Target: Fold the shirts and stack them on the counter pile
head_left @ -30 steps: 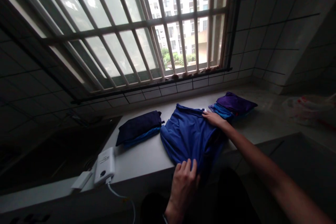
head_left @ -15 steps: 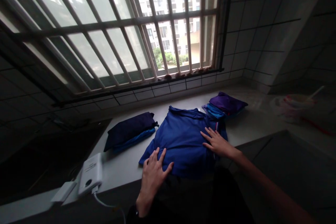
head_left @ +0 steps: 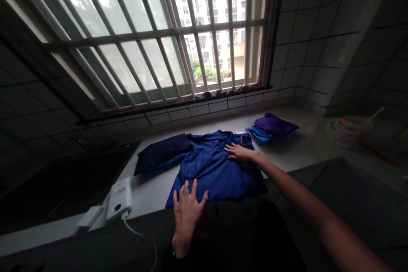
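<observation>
Since half a second ago, the right hand (head_left: 240, 153) has been moved up and inward across the blue garment (head_left: 213, 174), and the cloth has been spread farther toward the dark folded bundle (head_left: 164, 151), whose right end is now met by the garment's far left corner. Dark print is borne on the upper face of the white device (head_left: 119, 197), but it is too small and blurred to be read. Near the right fingertips, a narrow white-and-red trim (head_left: 241, 140) can be made out; whether lettering is carried on it cannot be told.

The right hand is held flat and open, its fingers slightly parted and laid on the upper right part of the cloth. The left hand (head_left: 186, 210) is opened wider, with thumb and fingers spread apart and the fingertips set on the garment's near left part. Nothing is gripped by either hand.

The garment is laid out, lightly creased, on the white counter (head_left: 156, 193), along its front edge. It is flanked on the right by a purple-and-blue folded stack (head_left: 276, 125). A white cable (head_left: 140, 233) is plugged into the device.
</observation>
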Available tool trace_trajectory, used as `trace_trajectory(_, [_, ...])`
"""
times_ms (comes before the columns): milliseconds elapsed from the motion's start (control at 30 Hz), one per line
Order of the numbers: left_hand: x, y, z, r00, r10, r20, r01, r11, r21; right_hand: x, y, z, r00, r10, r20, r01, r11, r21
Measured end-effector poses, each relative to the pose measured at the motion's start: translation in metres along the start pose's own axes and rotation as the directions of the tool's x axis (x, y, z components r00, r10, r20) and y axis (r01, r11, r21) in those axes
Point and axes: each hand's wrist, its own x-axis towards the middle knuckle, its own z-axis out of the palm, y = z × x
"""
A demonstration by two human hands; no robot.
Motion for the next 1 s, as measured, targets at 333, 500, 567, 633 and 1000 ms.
trace_trajectory(333, [-0.012, -0.032, -0.016, 0.96, 0.265, 0.093, -0.253, 0.96, -0.12, -0.066, -0.088, 0.037, 0.991, 0.029, -0.127, -0.035, 0.998, -0.046])
trace_trajectory(500, [-0.019, -0.049, -0.021, 0.924, 0.38, -0.044, -0.38, 0.899, -0.218, -0.13, -0.07, 0.093, 0.903, -0.058, -0.426, 0.044, 0.998, -0.043])
trace_trajectory(567, [-0.02, -0.055, -0.031, 0.901, 0.423, -0.099, -0.433, 0.852, -0.295, -0.148, -0.057, 0.088, 0.883, -0.072, -0.465, 0.09, 0.996, 0.017])
trace_trajectory(633, [-0.021, -0.062, -0.043, 0.885, 0.439, -0.155, -0.463, 0.798, -0.386, -0.163, -0.047, 0.071, 0.896, -0.059, -0.44, 0.112, 0.989, 0.095])
trace_trajectory(1000, [0.101, -0.047, -0.104, 0.98, 0.089, -0.179, -0.169, 0.85, -0.499, -0.14, -0.018, -0.084, 0.847, 0.129, -0.515, -0.039, 0.983, 0.182])
